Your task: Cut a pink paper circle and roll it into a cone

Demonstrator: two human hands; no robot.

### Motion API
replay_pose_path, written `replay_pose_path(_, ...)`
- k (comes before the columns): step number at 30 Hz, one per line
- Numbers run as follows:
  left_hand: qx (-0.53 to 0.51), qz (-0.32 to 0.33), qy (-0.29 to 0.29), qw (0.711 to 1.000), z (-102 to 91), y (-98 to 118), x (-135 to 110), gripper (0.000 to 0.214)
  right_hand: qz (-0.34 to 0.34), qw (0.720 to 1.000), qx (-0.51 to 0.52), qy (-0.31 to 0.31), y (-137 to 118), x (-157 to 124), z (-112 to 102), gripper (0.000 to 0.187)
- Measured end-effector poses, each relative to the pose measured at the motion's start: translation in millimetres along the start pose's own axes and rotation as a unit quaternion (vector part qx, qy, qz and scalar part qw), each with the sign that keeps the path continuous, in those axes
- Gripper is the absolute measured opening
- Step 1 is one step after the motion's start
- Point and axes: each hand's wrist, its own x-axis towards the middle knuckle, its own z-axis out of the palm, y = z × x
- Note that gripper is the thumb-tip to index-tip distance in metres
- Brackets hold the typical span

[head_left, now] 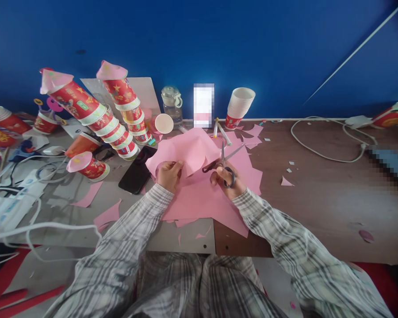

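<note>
your left hand (pixel 169 176) pinches the near edge of the pink sheet (pixel 182 148) over loose pink paper (pixel 199 198), right hand (pixel 230 183) gripping spread scissors (pixel 223 154); sheet likely light, floppy, easily creased, best held edgewise

Both arms (pixel 124 240) reach to the far side in checked sleeves (pixel 283 225). The left hand (pixel 169 176) is closed in a pinch, thumb (pixel 178 166) on top. The right hand (pixel 230 182), just to the right, is curled too, but its fingers (pixel 214 178) are partly hidden, so each bend is hard to tell.
</note>
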Motion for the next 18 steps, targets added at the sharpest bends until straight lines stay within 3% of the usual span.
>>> replay_pose_path(5,0.153,0.061,-0.045,0.985,-1.6,-11,-5,0.036,0.014,0.994,-0.029,0.100,0,8,6,0.075)
replay_pose_path(9,0.262,0.137,-0.046,0.954,0.3,-6,-14,0.034,0.030,0.987,-0.051,0.152,-3,9,7,0.077)
replay_pose_path(13,0.318,0.182,-0.027,0.930,3.3,1,-20,0.033,0.037,0.983,-0.049,0.170,-6,12,3,0.074)
replay_pose_path(18,0.279,0.173,0.007,0.944,-0.6,6,-12,0.036,-0.004,0.988,-0.057,0.145,-6,8,-2,0.067)
